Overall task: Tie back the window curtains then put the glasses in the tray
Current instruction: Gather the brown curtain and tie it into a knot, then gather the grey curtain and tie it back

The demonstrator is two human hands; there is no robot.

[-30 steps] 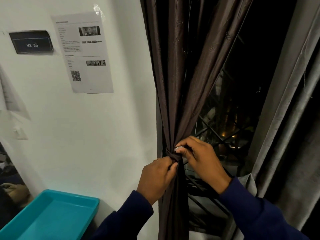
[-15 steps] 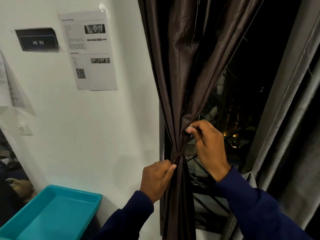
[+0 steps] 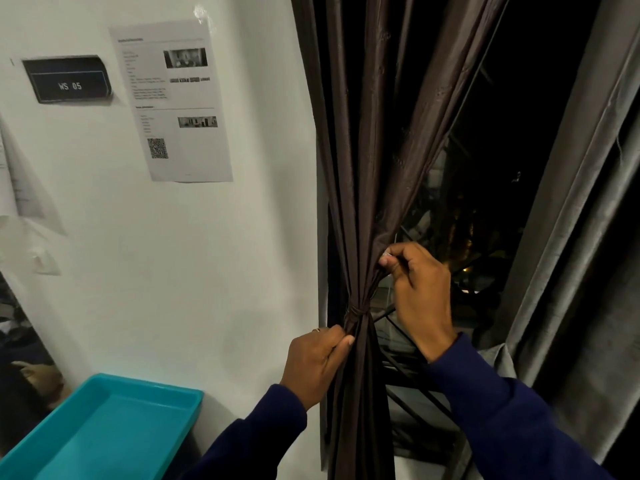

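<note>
A dark brown curtain (image 3: 374,150) hangs at the left side of the window, gathered into a bunch by a thin tie (image 3: 358,311). My left hand (image 3: 317,362) pinches the curtain just below the tie. Above the tie, my right hand (image 3: 415,292) grips a fold at the curtain's right edge. A grey curtain (image 3: 575,216) hangs loose at the right. A turquoise tray (image 3: 100,431) with nothing in it sits at the lower left. No glasses are in view.
The dark window (image 3: 485,188) with a metal grille (image 3: 408,386) lies between the two curtains. On the white wall to the left hang a printed sheet (image 3: 173,102) and a dark sign (image 3: 67,79) reading WS 05.
My right hand has left the tie and risen to grip the curtain fold above it. My left hand stayed by the tie, now pinching just below it.
</note>
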